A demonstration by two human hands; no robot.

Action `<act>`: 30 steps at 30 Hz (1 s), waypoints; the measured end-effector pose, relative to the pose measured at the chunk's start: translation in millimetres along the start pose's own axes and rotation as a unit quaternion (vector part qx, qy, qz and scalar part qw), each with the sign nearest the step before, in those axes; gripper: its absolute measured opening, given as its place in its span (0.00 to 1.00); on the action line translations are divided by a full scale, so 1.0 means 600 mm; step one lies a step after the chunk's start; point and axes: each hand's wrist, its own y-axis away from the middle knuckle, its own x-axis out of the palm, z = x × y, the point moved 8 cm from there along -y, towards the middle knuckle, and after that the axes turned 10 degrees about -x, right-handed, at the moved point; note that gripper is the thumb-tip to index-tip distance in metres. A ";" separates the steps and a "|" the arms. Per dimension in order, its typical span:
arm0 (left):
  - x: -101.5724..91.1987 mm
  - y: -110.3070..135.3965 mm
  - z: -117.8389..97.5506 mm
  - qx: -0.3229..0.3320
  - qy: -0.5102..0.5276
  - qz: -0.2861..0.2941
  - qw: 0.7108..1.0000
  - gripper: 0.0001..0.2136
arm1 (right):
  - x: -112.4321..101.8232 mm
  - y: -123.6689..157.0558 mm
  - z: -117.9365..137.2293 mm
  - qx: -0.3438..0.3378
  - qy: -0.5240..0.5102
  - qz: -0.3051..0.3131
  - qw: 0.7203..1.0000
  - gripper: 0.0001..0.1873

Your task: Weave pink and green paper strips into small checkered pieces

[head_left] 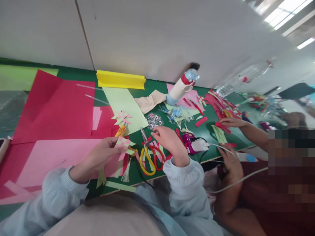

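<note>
My left hand (98,157) is closed on a woven pink-and-green paper fish (123,143) with a tassel (126,172) hanging below it. My right hand (166,138) hovers over the green table (206,126), fingers curled, close to a dish of shiny sequins (154,120) and above loose paper strips; whether it holds anything I cannot make out. Two pairs of scissors, one yellow-handled (147,160) and one red-handled (157,156), lie between my hands. A second woven fish (122,118) lies on pale green paper (124,106).
Large red (54,108) and pink (54,154) paper sheets cover the left. A yellow folded sheet (120,79) and a white bottle (180,88) stand at the back. A magenta glue gun (190,143) lies right. Another person's hands (231,122) work among red and green strips.
</note>
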 end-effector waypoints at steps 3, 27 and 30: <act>0.000 -0.006 -0.001 -0.022 0.041 0.001 0.999 0.13 | -0.008 0.002 0.003 -0.017 -0.038 -0.029 0.999 0.10; 0.005 0.004 -0.007 -0.021 0.074 0.022 0.997 0.13 | 0.068 0.009 0.092 -0.067 -0.438 0.070 0.894 0.10; 0.003 0.004 -0.009 -0.007 0.039 -0.002 0.999 0.14 | 0.070 0.013 0.095 -0.070 -0.438 0.070 0.893 0.11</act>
